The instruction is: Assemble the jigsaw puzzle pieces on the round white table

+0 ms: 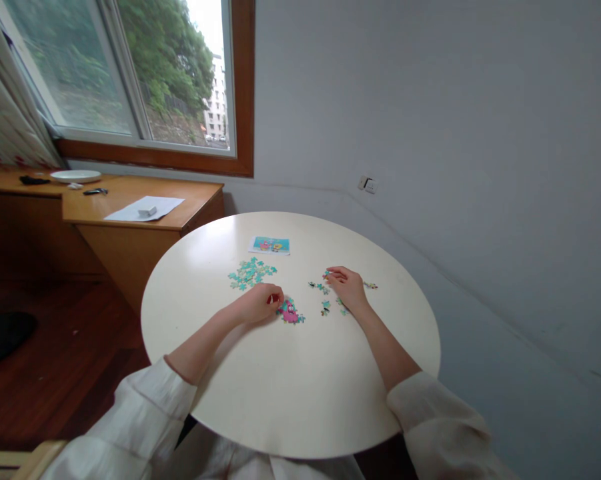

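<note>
Pink marks the joined puzzle section that we have just beside our left hand, off its fingertips to the right. That hand is curled, thumb and fingers drawn towards each other around a dark red patch; we cannot tell whether it grips a piece. Our right hand reaches with bent fingers to a pink-and-blue puzzle piece at its fingertips; whether they pinch it or only touch it, we cannot tell.

The relation that matters runs between these two: from the right hand's piece, the section lies to the left and nearer us, its longer axis seeming to slant down rightward. Our left hand is clearly the nearer to it. Between the section and our right wrist lie loose pieces. Farther out on the white tabletop are the teal puzzle pile and the picture card.
</note>
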`<state>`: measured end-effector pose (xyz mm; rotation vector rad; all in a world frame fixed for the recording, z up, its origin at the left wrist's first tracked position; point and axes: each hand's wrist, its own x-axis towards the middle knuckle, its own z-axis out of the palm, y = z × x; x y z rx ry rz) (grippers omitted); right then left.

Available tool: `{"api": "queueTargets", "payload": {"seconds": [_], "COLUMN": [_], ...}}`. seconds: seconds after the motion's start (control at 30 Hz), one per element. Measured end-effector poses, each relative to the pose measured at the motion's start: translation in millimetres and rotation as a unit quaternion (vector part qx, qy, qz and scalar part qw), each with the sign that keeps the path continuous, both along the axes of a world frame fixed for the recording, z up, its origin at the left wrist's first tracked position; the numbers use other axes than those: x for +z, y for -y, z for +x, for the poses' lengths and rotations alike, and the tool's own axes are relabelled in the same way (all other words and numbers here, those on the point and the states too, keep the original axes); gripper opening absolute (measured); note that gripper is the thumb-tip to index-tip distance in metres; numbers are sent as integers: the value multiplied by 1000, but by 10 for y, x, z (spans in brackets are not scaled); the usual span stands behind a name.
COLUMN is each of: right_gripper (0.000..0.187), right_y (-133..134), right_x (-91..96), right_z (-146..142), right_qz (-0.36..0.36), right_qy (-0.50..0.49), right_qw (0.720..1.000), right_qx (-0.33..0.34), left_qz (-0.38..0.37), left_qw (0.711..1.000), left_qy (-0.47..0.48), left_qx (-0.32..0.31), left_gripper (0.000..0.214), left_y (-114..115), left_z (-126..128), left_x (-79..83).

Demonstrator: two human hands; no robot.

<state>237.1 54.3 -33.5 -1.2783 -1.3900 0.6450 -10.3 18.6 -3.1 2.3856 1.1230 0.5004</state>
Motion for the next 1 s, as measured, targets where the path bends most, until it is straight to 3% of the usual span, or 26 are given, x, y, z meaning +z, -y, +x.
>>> {"api": "queueTargets", "payload": {"seconds": [1.0], "right_gripper": [26], "right_y": [-33], "right_x": [-53], "right_z": [36], "right_qz": [-11], "right_qy": [22], "right_qw": [1000], "right_qx": [-11], "left_qz": [12], "left_qw": [1000], "left_qy": [1], "left_qx": [-8], "left_gripper": [18], "left_y": [-13], "left_z": [-9], "left_x": [-24]}}
